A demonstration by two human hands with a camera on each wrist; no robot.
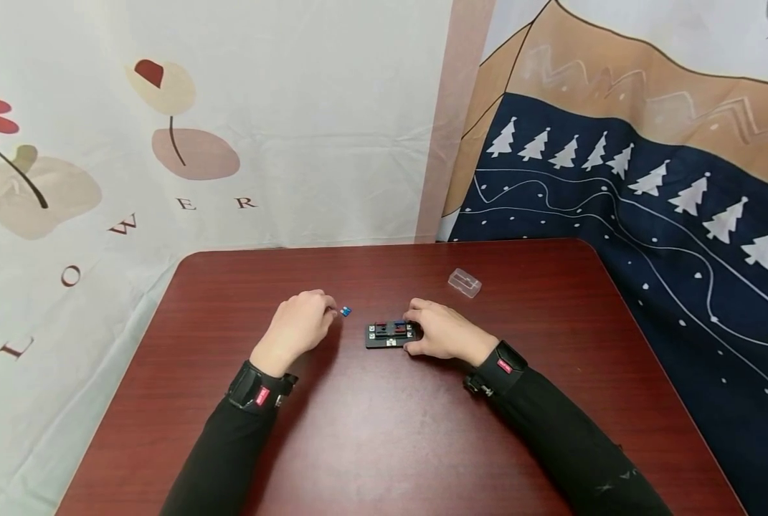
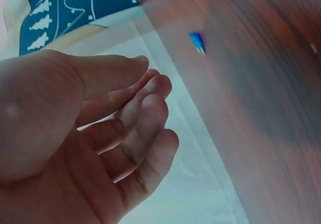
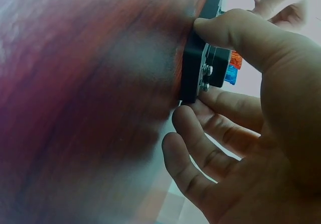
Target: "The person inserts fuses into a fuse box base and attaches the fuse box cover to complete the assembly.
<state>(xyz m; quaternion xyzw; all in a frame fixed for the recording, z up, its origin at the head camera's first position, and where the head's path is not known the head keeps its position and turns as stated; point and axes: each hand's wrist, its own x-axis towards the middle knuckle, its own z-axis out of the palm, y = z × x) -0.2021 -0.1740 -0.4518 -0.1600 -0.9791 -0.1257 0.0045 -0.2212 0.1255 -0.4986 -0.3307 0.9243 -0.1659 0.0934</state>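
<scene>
A black fuse block (image 1: pixel 390 342) with screws and metal contacts lies on the table in the head view. My right hand (image 1: pixel 444 331) grips its right end, thumb on the near edge and fingers at the far side. In the right wrist view an orange fuse (image 3: pixel 236 59) and a blue fuse (image 3: pixel 231 75) stick up from the block (image 3: pixel 188 76). A small loose blue blade fuse (image 1: pixel 345 311) lies just right of my left hand (image 1: pixel 302 321). In the left wrist view this fuse (image 2: pixel 196 42) shows metal prongs, beyond the loosely curled fingers (image 2: pixel 153 113), which hold nothing.
A clear plastic box (image 1: pixel 465 282) sits behind my right hand on the reddish-brown table (image 1: pixel 371 430). Printed cloth (image 1: pixel 332 129) hangs behind the table's far edge. Both wrists wear black straps (image 1: pixel 254 387) over dark sleeves.
</scene>
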